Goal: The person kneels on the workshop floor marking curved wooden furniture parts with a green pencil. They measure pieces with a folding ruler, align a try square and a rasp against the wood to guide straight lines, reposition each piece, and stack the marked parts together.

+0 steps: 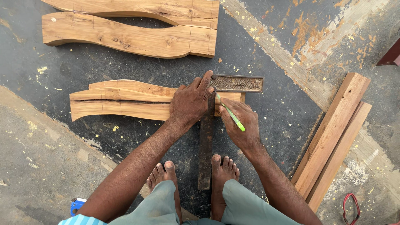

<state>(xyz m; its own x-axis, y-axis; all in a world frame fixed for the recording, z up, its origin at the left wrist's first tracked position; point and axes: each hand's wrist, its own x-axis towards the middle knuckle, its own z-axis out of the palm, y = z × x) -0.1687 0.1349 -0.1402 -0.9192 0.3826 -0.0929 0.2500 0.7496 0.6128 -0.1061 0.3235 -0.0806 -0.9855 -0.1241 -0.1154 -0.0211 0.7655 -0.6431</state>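
Observation:
Two curved wooden pieces [116,102] lie stacked on the dark floor in front of me. My left hand [191,102] presses flat on their right end and on a metal try square, whose stock [237,83] lies across the far edge while its long dark blade [205,154] runs back toward my feet. My right hand [241,123] holds a green pencil [231,114] with its tip against the blade's edge on the wood.
Two larger curved wooden pieces [133,29] lie further away at the top. Two straight planks [333,137] lie slanted at the right. A red-handled tool [350,206] is at bottom right, a blue object [76,205] at bottom left. My bare feet [191,171] flank the blade.

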